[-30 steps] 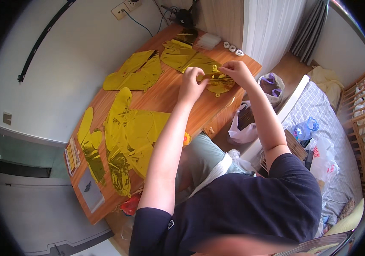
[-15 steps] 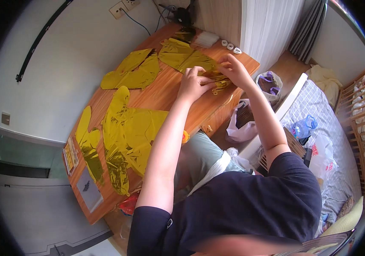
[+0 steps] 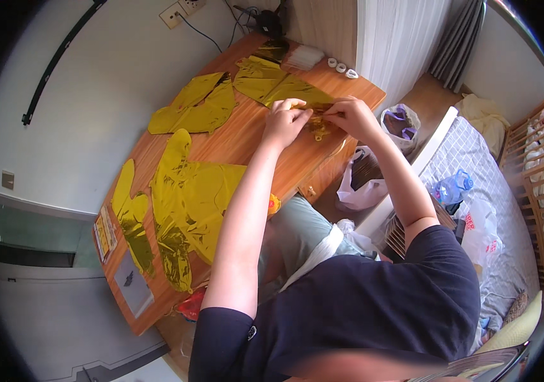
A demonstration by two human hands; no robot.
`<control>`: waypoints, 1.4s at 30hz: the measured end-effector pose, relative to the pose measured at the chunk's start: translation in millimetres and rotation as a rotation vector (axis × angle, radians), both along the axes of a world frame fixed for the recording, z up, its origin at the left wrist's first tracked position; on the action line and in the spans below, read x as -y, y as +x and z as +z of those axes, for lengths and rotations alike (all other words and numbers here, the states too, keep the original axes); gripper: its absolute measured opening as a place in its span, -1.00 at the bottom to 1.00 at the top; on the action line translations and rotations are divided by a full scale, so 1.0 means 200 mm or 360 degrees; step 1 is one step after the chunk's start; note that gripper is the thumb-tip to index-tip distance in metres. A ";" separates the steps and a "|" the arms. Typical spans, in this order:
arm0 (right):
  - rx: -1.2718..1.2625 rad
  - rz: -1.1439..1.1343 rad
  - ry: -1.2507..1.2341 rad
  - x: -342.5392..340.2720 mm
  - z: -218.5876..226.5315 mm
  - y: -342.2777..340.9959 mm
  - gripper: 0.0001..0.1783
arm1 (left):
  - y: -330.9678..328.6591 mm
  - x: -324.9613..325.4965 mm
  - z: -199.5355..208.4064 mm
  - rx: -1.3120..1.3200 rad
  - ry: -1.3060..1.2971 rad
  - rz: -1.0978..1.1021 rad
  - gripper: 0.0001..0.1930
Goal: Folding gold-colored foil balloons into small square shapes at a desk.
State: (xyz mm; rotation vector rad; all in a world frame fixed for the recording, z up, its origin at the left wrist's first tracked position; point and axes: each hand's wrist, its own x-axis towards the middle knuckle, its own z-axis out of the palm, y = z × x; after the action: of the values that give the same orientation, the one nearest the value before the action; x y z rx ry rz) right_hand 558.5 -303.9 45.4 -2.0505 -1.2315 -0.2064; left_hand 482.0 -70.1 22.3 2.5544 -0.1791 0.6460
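Observation:
A flat gold foil balloon (image 3: pixel 284 86) lies across the far right part of the wooden table (image 3: pixel 221 149), its near end crumpled under my hands. With fingers pinched, my left hand (image 3: pixel 284 122) holds the foil's edge. My right hand (image 3: pixel 354 120) pinches the crumpled end just to the right, its fingertips close to the left ones. A small tab of the foil hangs below them. Another flat gold foil balloon (image 3: pixel 197 105) lies to the left, a large one (image 3: pixel 202 191) nearer me, partly behind my left forearm, and a narrow one (image 3: pixel 133 216) at the left edge.
Several white rolls (image 3: pixel 342 68) and a clear plastic pack (image 3: pixel 303 58) sit at the table's far end. A grey sheet (image 3: pixel 134 284) lies at the near left corner. Right of the table are plastic bags (image 3: pixel 361 184) on the floor and a bed (image 3: pixel 456 149) with a blue bottle (image 3: pixel 453 188).
My right hand has come down and in toward the left hand, its fingers closing on the foil. My left hand's fingers have drawn together, and the crumpled end has shifted slightly.

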 end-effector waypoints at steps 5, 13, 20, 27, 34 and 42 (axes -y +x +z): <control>-0.0706 -0.0319 0.0216 -0.02 -0.06 0.06 -0.75 | -0.01 0.04 0.04 0.0030 -0.0108 -0.0108 -0.70; -0.0858 -0.0182 -0.0014 -0.05 0.02 0.15 -0.60 | 0.01 0.00 -0.02 0.0125 -0.0143 0.0064 -0.73; -0.0893 -0.0351 -0.0036 -0.08 0.05 0.12 -0.58 | -0.01 0.03 -0.01 0.0255 -0.0199 0.0131 -0.79; -0.0859 -0.0209 0.0172 -0.10 0.03 0.14 -0.63 | 0.02 0.01 -0.01 0.0330 -0.0228 0.0176 -0.86; -0.0784 -0.0103 0.0245 -0.13 -0.01 0.21 -0.65 | 0.01 0.02 0.01 0.0355 -0.0190 0.0185 -0.77; -0.0641 -0.0034 0.0110 -0.26 0.10 0.33 -0.75 | -0.05 0.05 0.02 0.0193 0.0002 0.0203 -0.09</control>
State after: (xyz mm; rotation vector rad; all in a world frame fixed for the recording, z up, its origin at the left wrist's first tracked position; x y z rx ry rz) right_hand 624.4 -251.5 65.8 -1.9262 -0.9396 0.1477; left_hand 472.2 -80.0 27.3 2.5446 -0.0573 0.8502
